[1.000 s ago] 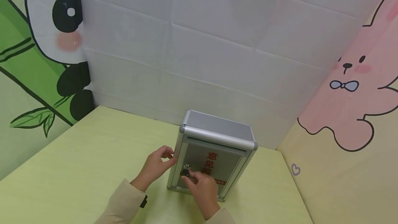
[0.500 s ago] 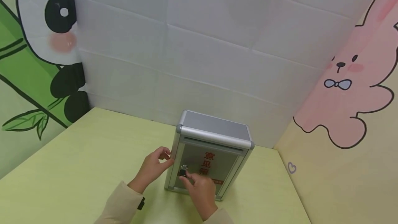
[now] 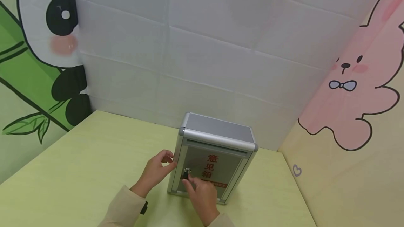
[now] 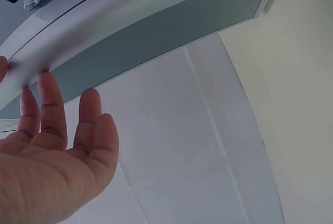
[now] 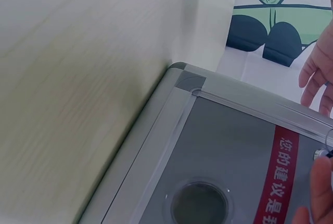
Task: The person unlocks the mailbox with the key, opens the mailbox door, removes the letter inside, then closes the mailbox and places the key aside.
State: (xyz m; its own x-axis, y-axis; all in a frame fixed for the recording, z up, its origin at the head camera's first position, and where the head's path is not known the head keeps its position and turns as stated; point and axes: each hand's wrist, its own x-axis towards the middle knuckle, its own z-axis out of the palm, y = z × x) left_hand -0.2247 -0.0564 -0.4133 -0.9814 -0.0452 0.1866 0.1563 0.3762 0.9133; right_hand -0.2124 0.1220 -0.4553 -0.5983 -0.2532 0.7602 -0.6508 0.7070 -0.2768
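The left hand (image 3: 154, 172) is hanging slightly higher, its fingers (image 4: 52, 107) curving loosely; the right hand (image 3: 204, 193) is pinching — thumb (image 3: 189, 187) opposing forefinger (image 3: 195, 180); both forearms (image 3: 124, 206) are angling inward.

Right hand (image 3: 203, 193) sits slightly further left and lower against the box (image 3: 221, 126) than a second ago, its knuckles clear of the lettering: third red character (image 3: 207, 174), mostly covered then and partly half a second ago, now shows whole, and more of the red band (image 3: 219, 184) is out too. Key (image 3: 185, 176) head looks narrower; can't tell how far it's turned. Head view shifts: box further left, rabbit (image 3: 356, 108) more in frame.
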